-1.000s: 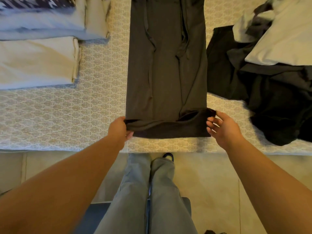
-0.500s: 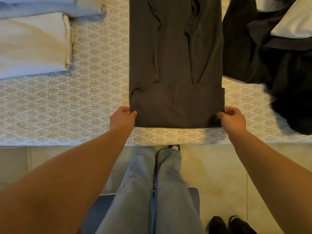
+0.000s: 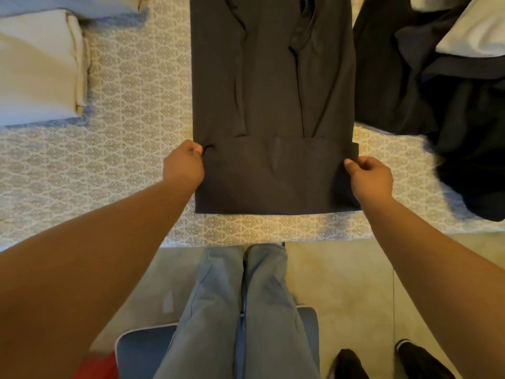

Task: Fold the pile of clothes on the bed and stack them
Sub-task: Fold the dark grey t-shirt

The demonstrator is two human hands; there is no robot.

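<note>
dark garment (image 3: 270, 86) mid-fold, part of the pile done

both hands' fingers pinched its folded flap: left hand (image 3: 183, 166), right hand (image 3: 369, 178); folded cream clothes (image 3: 38, 69) lay left, unfolded dark pile (image 3: 448, 110) right.

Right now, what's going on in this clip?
A person stands at a bed, folding a dark grey garment spread lengthwise on the patterned cover. The left hand and right hand each pinch a side of its near end, which is turned up over the rest. Folded pale clothes lie at left; an unfolded dark pile waits at right.
</note>
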